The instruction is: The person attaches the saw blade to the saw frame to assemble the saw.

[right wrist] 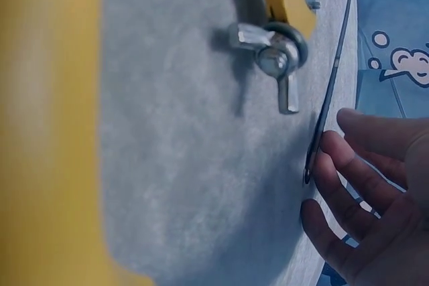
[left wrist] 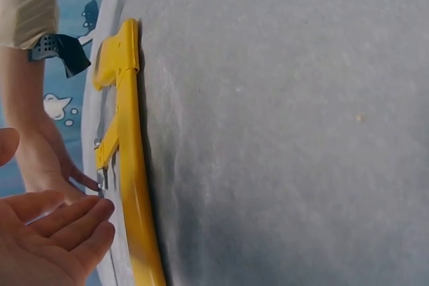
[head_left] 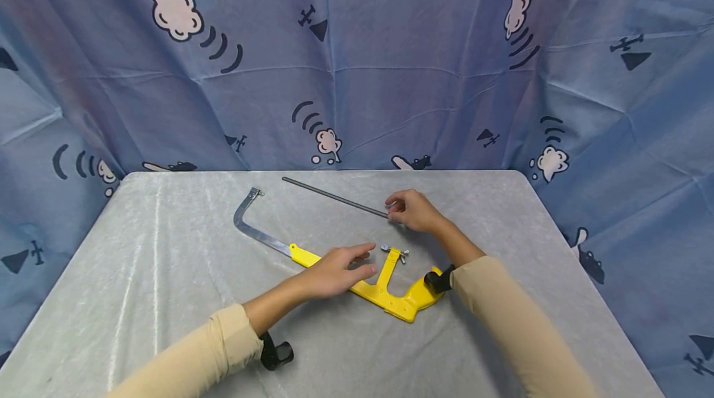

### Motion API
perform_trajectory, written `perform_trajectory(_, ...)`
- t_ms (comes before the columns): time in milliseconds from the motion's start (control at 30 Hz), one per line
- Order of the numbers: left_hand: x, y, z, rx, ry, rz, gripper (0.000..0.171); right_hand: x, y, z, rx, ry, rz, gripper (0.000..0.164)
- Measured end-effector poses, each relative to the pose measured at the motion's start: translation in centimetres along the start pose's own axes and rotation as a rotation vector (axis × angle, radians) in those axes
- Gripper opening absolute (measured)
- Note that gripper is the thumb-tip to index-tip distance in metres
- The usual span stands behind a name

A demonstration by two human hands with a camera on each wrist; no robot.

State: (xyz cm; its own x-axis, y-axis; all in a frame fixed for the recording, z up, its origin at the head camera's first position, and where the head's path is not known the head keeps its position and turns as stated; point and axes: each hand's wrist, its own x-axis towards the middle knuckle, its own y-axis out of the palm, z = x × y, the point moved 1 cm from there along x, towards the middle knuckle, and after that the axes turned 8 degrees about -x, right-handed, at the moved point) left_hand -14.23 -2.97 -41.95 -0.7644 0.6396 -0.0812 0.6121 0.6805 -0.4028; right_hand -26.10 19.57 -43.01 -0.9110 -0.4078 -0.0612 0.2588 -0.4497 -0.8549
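A hacksaw frame (head_left: 368, 291) with a yellow handle and a bent silver front arm lies on the table, its handle towards the right. Beyond it lies a thin dark hacksaw blade (head_left: 334, 198), separate from the frame. My right hand (head_left: 415, 211) is at the blade's right end, fingertips right beside it and thumb apart from it in the right wrist view. A metal wing nut (right wrist: 273, 61) sits on the frame's yellow post. Above the middle of the frame hovers my left hand (head_left: 336, 271), fingers extended and holding nothing; it covers part of the frame in the head view.
A pale grey cloth covers the table (head_left: 167, 274). Behind and beside it hangs a blue patterned curtain (head_left: 368, 94). Both wrists carry black camera mounts, and the right one (head_left: 439, 280) overlaps the saw handle in the head view.
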Motion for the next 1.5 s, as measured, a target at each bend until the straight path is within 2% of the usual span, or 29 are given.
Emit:
perform_trajectory(433, 0.5, 0.9, 0.0, -0.052, -0.042, 0.013, 0.057, 0.5, 0.5, 0.8, -0.087, 0.053, 0.013, 0.027)
perform_trajectory(700, 0.6, 1.2, -0.1, -0.060, -0.057, 0.016, 0.057, 0.7, 0.8, 0.8, -0.099, 0.078, 0.035, 0.025)
perform_trajectory(1100, 0.9, 1.9, 0.2, -0.073, -0.060, 0.017, 0.057, 0.8, 0.8, 0.7, -0.089, 0.081, 0.048, 0.020)
perform_trajectory(1500, 1.2, 2.3, 0.0, -0.085, -0.081, 0.009, 0.055, 0.8, 0.7, 0.8, -0.105, 0.028, 0.039, 0.019)
